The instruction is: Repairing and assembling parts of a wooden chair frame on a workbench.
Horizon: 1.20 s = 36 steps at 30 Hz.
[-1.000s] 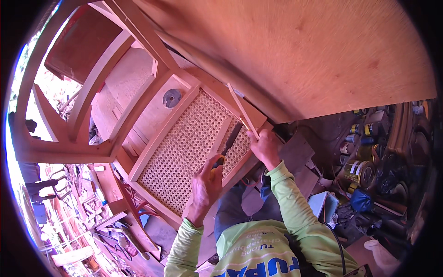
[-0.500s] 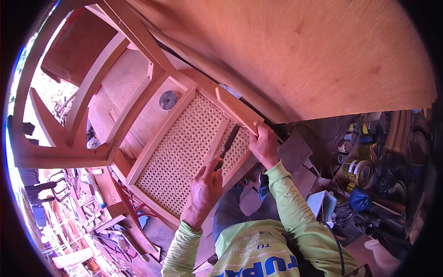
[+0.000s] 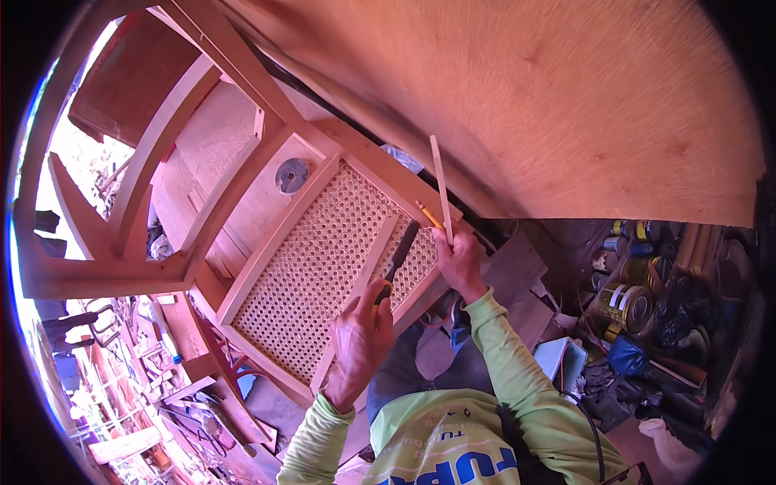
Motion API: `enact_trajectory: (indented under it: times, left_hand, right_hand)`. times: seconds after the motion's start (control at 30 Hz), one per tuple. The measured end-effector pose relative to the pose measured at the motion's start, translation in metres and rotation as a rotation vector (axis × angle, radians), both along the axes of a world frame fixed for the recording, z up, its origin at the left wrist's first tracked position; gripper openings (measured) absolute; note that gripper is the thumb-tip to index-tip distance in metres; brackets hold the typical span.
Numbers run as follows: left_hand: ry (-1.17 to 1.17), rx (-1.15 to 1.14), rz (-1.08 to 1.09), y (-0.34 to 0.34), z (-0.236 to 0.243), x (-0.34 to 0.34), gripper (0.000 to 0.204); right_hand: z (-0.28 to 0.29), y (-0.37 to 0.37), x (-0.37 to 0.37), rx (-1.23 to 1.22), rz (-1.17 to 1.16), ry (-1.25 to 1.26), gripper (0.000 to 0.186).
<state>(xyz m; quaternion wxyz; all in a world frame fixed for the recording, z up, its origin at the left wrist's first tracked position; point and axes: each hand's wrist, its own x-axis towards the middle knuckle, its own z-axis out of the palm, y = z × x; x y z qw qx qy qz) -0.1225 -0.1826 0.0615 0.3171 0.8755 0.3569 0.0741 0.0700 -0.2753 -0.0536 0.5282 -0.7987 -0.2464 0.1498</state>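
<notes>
A chisel with a dark blade (image 3: 406, 240) and a black-and-yellow handle is gripped in my left hand (image 3: 358, 343). Its blade lies over the woven cane panel (image 3: 295, 275), set inside a wooden chair frame (image 3: 279, 198). Under the chisel, a flat wooden strip (image 3: 373, 263) rests slantwise across the cane, partly covered by my left hand. My right hand (image 3: 462, 260), at the frame's right corner, pinches a thin wooden stick (image 3: 438, 174) that points up and away. A yellow pencil (image 3: 429, 215) also sticks out from those fingers.
A grey disc (image 3: 292, 175) lies on the board beyond the cane. A big plywood sheet (image 3: 525, 105) leans over the far right. Paint cans (image 3: 626, 305), a blue bundle (image 3: 629, 356) and a light-blue container (image 3: 558, 360) crowd the right floor. Tools and wood scraps (image 3: 206, 412) clutter the lower left.
My right hand has swung the thin stick from lying along the frame's right rail to pointing upward, and the pencil now shows. My left hand with the chisel has barely moved.
</notes>
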Motion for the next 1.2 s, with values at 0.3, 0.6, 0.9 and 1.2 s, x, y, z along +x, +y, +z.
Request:
enact_trajectory:
  times: [0.3, 0.6, 0.9, 1.2]
  left_hand:
    - [0.145, 0.179, -0.126, 0.003, 0.005, 0.004, 0.033]
    - [-0.141, -0.318, 0.126, -0.013, -0.024, -0.01, 0.032]
    - [-0.18, -0.266, 0.075, 0.006, 0.011, -0.027, 0.038]
    - [-0.129, -0.061, -0.041, -0.003, 0.0, -0.012, 0.039]
  right_hand:
    - [-0.017, 0.002, -0.005, 0.015, -0.046, 0.023, 0.019]
    - [-0.018, -0.002, -0.002, -0.001, -0.021, 0.033, 0.018]
    - [-0.03, -0.004, 0.011, 0.189, -0.037, 0.051, 0.018]
    - [-0.026, -0.003, 0.01, 0.202, -0.002, 0.092, 0.018]
